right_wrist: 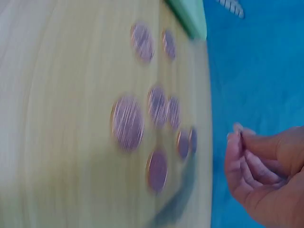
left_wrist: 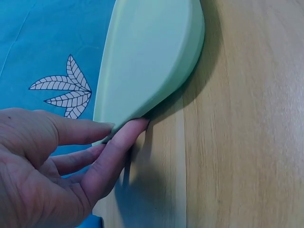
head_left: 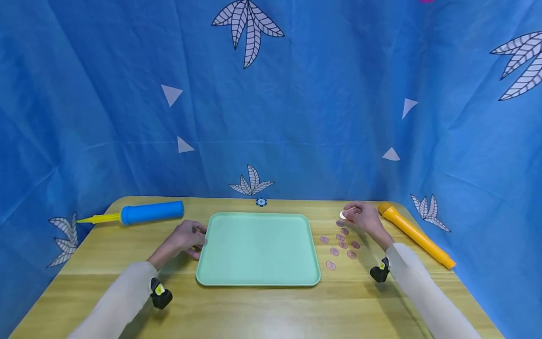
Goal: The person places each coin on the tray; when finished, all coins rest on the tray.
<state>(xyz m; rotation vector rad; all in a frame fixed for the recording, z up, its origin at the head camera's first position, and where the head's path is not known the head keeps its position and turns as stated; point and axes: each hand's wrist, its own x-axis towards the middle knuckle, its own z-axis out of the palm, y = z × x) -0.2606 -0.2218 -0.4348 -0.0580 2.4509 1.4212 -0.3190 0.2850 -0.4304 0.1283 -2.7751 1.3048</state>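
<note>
A light green tray [head_left: 260, 249] lies on the wooden table, its left edge between the thumb and fingers of my left hand [head_left: 188, 238]. In the left wrist view, fingertips [left_wrist: 135, 128] of that hand pinch the tray's rim [left_wrist: 183, 71]. Several copper-coloured coins [head_left: 334, 251] are scattered to the right of the tray. Over the far end of these coins, my right hand [head_left: 365, 216] pinches a bright coin [head_left: 342, 214] between thumb and fingers. The right wrist view shows the same hand [right_wrist: 266, 175] with fingertips together, the coins [right_wrist: 127, 122] blurred on the table beside it.
At the back left lies a blue and yellow hand pump [head_left: 152, 213]. An orange microphone-shaped object [head_left: 417, 233] lies along the right edge. A small poker chip [head_left: 261, 202] sits at the table's back edge, in front of the blue curtain [head_left: 288, 117].
</note>
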